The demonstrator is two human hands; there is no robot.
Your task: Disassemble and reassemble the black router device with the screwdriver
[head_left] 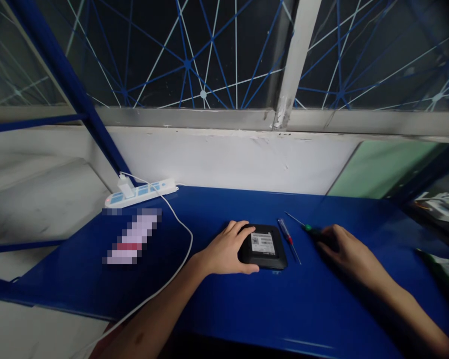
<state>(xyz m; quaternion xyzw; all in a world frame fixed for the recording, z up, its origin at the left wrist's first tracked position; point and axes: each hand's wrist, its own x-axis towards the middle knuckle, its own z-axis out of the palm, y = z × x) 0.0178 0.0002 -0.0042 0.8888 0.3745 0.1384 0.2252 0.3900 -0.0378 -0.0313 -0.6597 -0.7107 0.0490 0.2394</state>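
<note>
A small black box-shaped device [265, 246] with a white label on top lies on the blue table [247, 304]. My left hand [228, 249] grips its left side, fingers curled over the top edge and thumb along the front. My right hand [346, 249] rests on the table to the right, fingers closed around the dark handle of a green screwdriver [310, 229] whose thin shaft points up and left. A second screwdriver [289, 240], blue and red, lies loose between the device and my right hand.
A white power strip [142, 193] with a plugged-in charger sits at the back left; its white cable [179, 224] loops across the table toward me. A blurred pink-white patch [132, 236] lies left of the device. Window and blue frame stand behind.
</note>
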